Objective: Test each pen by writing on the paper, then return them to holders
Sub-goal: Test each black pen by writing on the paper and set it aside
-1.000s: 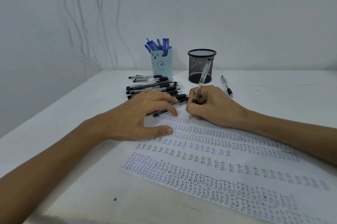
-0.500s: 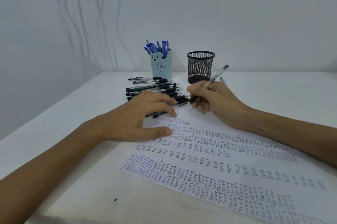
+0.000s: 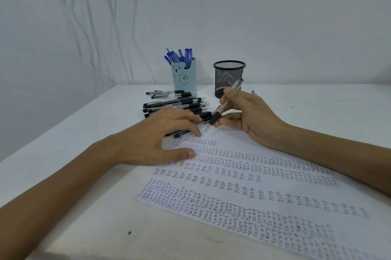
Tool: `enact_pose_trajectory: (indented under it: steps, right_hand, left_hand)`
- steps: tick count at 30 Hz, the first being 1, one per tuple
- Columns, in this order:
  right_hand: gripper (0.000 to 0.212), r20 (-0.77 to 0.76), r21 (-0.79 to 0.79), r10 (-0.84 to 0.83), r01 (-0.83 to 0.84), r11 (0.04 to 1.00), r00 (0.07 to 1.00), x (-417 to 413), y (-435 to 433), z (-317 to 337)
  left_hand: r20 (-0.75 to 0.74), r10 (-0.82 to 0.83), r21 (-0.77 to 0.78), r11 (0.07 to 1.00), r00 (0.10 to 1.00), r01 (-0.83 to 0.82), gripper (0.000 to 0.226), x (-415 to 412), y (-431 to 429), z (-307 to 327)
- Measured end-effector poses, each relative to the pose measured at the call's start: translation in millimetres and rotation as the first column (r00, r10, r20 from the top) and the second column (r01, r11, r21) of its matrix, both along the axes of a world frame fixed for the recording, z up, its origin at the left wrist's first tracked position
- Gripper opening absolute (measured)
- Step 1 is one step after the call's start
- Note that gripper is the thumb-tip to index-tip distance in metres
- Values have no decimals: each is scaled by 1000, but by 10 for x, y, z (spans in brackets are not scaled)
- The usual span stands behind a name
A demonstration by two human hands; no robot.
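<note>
Hanging down the wall at far left, white cables (image 3: 91, 26) drop behind the tabletop (image 3: 84, 132). Next, the left hand (image 3: 156, 139) lies palm-down w/ fingers (image 3: 186, 116) spread flat: thumb on the top-left corner of the paper (image 3: 264, 192), the others reaching over the near end of a pile of black pens (image 3: 177, 104). Behind the pile stands a blue bear holder (image 3: 187, 77), upright, w/ blue pens (image 3: 183, 56) poking out the top. The paper carries rows of "TEST" in black & blue ink. Further right is a black mesh holder (image 3: 229, 75), upright; can't tell what's inside. In front of it the right hand (image 3: 254, 120) pinches a clear pen (image 3: 221, 109) betw. thumb & fingertips near the black grip. The pen is tilted, tip down-left, near the paper's top edge & the left hand's fingertips. A spare pen (image 3: 254, 92) peeks out behind the right hand, lying on the tabletop
</note>
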State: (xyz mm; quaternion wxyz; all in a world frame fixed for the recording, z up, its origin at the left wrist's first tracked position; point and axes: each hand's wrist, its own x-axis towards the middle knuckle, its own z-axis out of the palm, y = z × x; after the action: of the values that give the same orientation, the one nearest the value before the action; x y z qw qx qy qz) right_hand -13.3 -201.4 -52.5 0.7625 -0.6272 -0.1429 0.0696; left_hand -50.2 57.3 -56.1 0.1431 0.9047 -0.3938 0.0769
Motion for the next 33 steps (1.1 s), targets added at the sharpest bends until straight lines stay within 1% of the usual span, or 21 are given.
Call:
enact_pose_trajectory:
  steps: [3, 6, 8, 11, 13, 15, 17, 19, 22, 24, 28, 30, 33]
  right_hand:
    - [30, 0, 62, -34, 34, 998, 999, 23, -12, -2]
    - [31, -8, 74, -47, 47, 996, 999, 42, -9, -9]
    - [32, -5, 18, -80, 80, 997, 997, 79, -14, -24]
    - [34, 70, -176, -195, 205, 963, 978, 208, -98, 4]
    - [42, 195, -332, -267, 320, 888, 944, 354, -237, 58]
    - [49, 322, -468, -314, 439, 767, 893, 527, -417, 117]
    - [47, 393, -567, -336, 513, 644, 856, 694, -605, 158]
    - [47, 444, -642, -322, 548, 537, 836, 842, -769, 150]
    - [48, 500, -727, -231, 549, 412, 835, 955, -884, 75]
    - [47, 516, -743, -212, 557, 371, 830, 1025, -908, -11]
    - [49, 528, -741, -267, 591, 319, 806, 1099, -923, -92]
    - [50, 542, -738, -266, 603, 304, 797, 1097, -900, -117]
    - [45, 606, -714, -231, 649, 263, 761, 1025, -841, -92]
  left_hand:
    - [3, 2, -1, 1000, 1000, -2, 44, -2, -2, 1]
    - [3, 1, 3, 1000, 1000, -1, 43, 7, -5, -3]
    - [5, -1, -4, 1000, 1000, 1, 42, 10, 1, -9]
    - [2, 3, -4, 1000, 1000, -3, 43, 7, 13, -13]
    - [1, 2, -5, 1000, 1000, -2, 43, 7, 16, -14]
    - [-2, 1, -7, 1000, 1000, -1, 44, 4, 16, -15]
    - [-4, 1, -7, 1000, 1000, -1, 45, 4, 18, -13]
    - [-3, 3, -2, 1000, 1000, -3, 44, 3, 17, -12]
    - [-5, 4, -1, 1000, 1000, -4, 44, 1, 16, -14]
    - [3, 2, 1, 1000, 1000, -2, 43, 4, 21, -20]
    - [4, 4, 0, 1000, 1000, -4, 44, 4, 14, -15]
    - [5, 5, -2, 1000, 1000, -5, 44, -3, 9, -8]
    - [5, 0, -9, 1000, 1000, 0, 44, -6, 4, -2]
